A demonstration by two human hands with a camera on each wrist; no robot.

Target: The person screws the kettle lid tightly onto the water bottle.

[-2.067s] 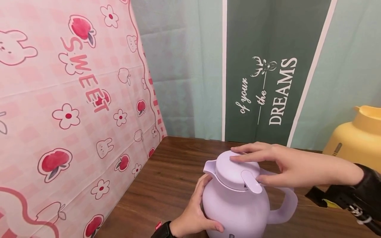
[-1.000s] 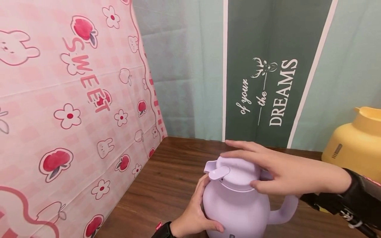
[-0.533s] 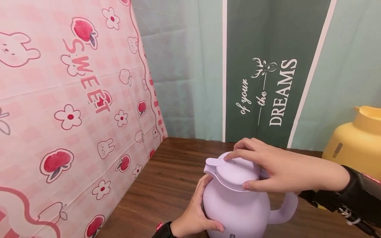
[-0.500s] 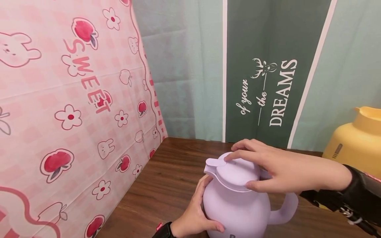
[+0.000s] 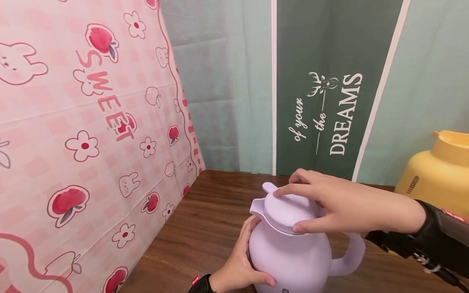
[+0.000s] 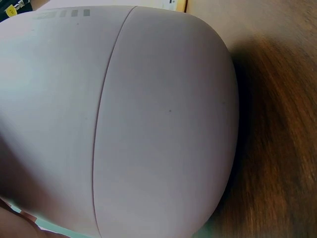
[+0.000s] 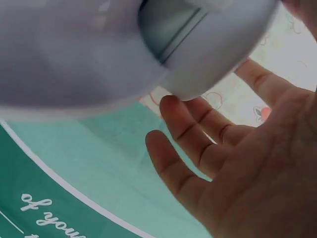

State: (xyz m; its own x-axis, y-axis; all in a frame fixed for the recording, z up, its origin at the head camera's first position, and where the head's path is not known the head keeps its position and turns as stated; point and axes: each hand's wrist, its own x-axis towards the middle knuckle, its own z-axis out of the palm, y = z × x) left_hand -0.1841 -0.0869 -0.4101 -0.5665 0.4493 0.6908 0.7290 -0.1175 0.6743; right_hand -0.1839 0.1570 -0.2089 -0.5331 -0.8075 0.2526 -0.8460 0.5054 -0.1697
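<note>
Through the head camera I see the left hand [image 5: 239, 260] curled round the lilac, round-bodied, plastic-looking jug [image 5: 287, 262], upright on the brown wood-grain surface [image 5: 190, 228]. The right hand [image 5: 335, 205] grips the matching round lid [image 5: 289, 213] between thumb and fingers, its small tab [image 5: 269, 187] pointing away just beyond the spout [image 5: 257, 206]. Only my left wrist view gives the seam [image 6: 98, 114] low on the body; only the right shows one fingertip [image 7: 154, 139] clear of the lilac. I have open wood towards the pink printed cloth [image 5: 110, 175]; the yellow jug [image 5: 439, 175] is well apart, right.
</note>
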